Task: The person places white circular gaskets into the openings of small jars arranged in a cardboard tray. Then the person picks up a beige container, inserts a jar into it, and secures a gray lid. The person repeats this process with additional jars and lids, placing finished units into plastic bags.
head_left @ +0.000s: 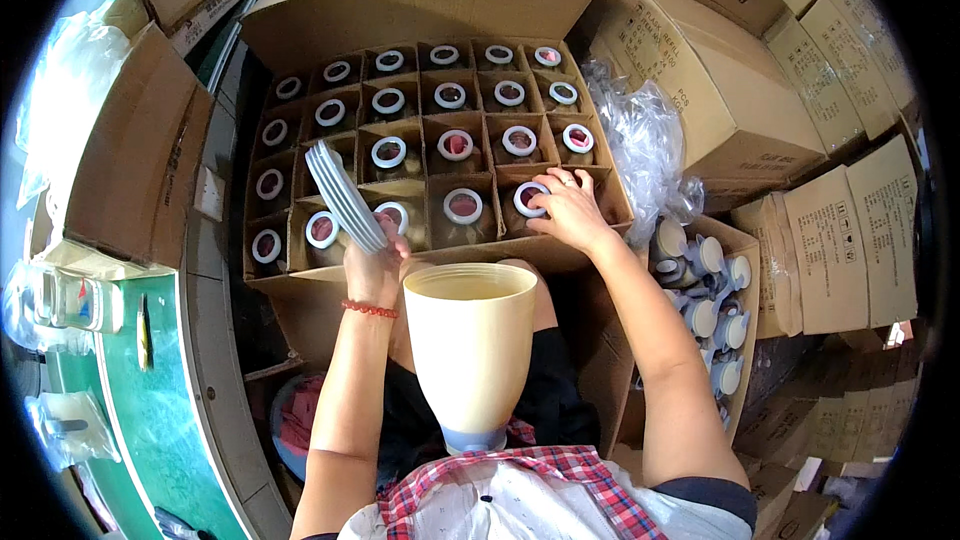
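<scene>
My left hand (375, 265) is closed on a stack of thin, curved grey-white strips (345, 198), raised over the box's near row. My right hand (572, 210) has its fingers at the white-rimmed mouth of a flask (531, 199) in the near right compartment. A large divided cardboard box (440, 0) holds several such flasks upright, each in its own cell, with white rings round dark or reddish mouths. A cream, cup-like plastic body (470, 350) stands between my legs, wide mouth up, narrow bluish end down; neither hand touches it.
Clear plastic bags (640, 135) lie beside the box on the right. An open carton (740, 230) holds several grey-and-cream lidded parts. Stacked cartons (700, 70) rise at the right. To the left stands a green-topped table (160, 410) with a yellow cutter (144, 332).
</scene>
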`<control>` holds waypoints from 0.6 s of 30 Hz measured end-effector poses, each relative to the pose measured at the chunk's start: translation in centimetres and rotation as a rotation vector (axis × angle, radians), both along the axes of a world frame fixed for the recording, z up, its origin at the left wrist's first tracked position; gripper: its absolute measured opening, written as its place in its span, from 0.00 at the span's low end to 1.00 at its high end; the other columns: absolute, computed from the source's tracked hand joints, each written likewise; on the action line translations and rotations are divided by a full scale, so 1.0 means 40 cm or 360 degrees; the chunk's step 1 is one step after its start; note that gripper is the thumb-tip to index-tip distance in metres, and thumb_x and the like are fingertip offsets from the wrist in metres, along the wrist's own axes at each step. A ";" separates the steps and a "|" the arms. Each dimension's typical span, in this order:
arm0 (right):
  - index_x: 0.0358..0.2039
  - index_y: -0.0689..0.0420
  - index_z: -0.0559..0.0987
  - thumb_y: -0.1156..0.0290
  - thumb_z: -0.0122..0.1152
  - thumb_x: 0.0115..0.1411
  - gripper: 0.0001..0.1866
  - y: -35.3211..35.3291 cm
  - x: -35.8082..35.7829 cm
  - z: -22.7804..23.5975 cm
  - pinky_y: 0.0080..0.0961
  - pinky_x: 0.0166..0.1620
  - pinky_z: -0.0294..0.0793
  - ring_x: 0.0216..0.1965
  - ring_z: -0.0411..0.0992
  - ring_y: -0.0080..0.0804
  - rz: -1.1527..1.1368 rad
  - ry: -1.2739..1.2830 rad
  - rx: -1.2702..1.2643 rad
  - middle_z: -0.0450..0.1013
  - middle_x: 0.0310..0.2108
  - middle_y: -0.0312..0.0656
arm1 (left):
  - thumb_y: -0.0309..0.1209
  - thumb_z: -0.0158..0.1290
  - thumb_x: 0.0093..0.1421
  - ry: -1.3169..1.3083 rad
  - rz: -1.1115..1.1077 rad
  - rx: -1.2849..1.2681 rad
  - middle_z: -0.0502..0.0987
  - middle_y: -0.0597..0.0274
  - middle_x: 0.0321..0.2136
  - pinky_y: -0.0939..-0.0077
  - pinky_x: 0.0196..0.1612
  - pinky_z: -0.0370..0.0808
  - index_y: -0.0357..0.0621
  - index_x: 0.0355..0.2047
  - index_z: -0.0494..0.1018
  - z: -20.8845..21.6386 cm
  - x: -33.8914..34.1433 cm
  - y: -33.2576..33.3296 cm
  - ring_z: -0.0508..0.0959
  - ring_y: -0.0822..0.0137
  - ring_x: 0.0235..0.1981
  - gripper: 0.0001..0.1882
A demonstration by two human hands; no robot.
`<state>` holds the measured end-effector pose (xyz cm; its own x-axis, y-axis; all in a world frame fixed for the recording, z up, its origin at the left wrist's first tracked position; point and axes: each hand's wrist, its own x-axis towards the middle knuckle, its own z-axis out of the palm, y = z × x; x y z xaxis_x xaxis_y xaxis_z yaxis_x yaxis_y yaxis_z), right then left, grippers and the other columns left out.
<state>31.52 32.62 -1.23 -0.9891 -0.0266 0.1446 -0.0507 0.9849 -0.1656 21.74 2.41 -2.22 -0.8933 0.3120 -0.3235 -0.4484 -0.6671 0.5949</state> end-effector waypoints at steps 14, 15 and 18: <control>0.35 0.55 0.79 0.62 0.60 0.57 0.11 -0.073 -0.003 0.368 0.59 0.65 0.42 0.61 0.60 0.45 0.0238 0.0430 0.0090 0.68 0.53 0.46 | 0.50 0.41 0.67 -0.0043 -0.0931 0.0245 0.64 0.37 0.58 0.52 0.49 0.78 0.50 0.66 0.49 0.043 -0.030 0.035 0.75 0.41 0.50 0.32; 0.34 0.53 0.79 0.63 0.61 0.55 0.10 -0.097 -0.005 0.402 0.61 0.65 0.43 0.60 0.61 0.42 0.0375 0.0520 0.0270 0.68 0.53 0.44 | 0.51 0.41 0.67 -0.0001 -0.0962 0.0221 0.61 0.37 0.60 0.51 0.50 0.78 0.51 0.67 0.46 0.063 -0.030 0.049 0.73 0.40 0.52 0.34; 0.32 0.51 0.79 0.65 0.58 0.54 0.07 -0.189 0.010 0.430 0.62 0.65 0.48 0.59 0.62 0.35 0.0649 0.0731 0.0650 0.70 0.50 0.40 | 0.56 0.42 0.65 0.0100 -0.1077 0.0235 0.58 0.43 0.61 0.50 0.51 0.76 0.54 0.69 0.42 0.105 -0.032 0.092 0.72 0.45 0.53 0.40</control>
